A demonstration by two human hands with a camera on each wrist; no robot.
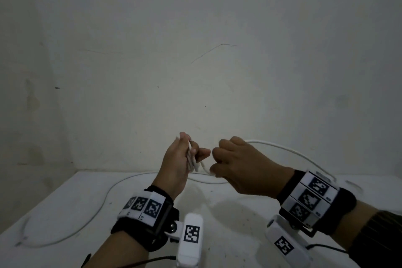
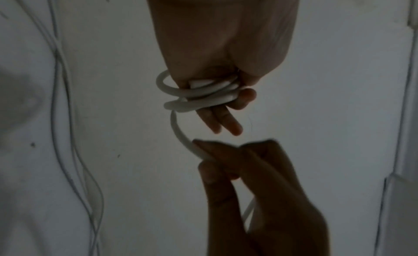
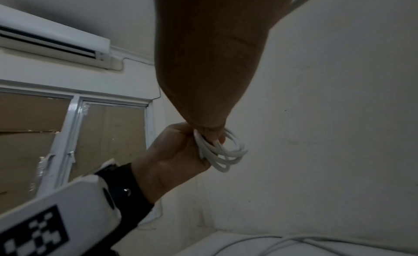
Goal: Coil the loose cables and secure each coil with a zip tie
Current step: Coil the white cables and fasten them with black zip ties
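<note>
A thick white cable is partly wound into a small coil [image 2: 199,93] around the fingers of my left hand [image 1: 187,156], which is raised above the table. The coil [image 3: 224,152] shows several loops hanging from that hand [image 3: 176,152]. Just right of it, my right hand [image 1: 219,165] pinches the loose run of the same cable [image 2: 181,134] a short way from the coil. My right hand [image 2: 244,170] fills the lower part of the left wrist view. The rest of the cable [image 1: 282,148] arcs over my right wrist and down to the right.
A white table [image 1: 65,213] stands against a bare wall [image 1: 195,50]. A thinner white cable [image 1: 104,200] lies in a long loop on its left side. A small pale strip [image 1: 354,185] lies at the far right. An air conditioner [image 3: 52,36] and a window [image 3: 74,134] are to the left.
</note>
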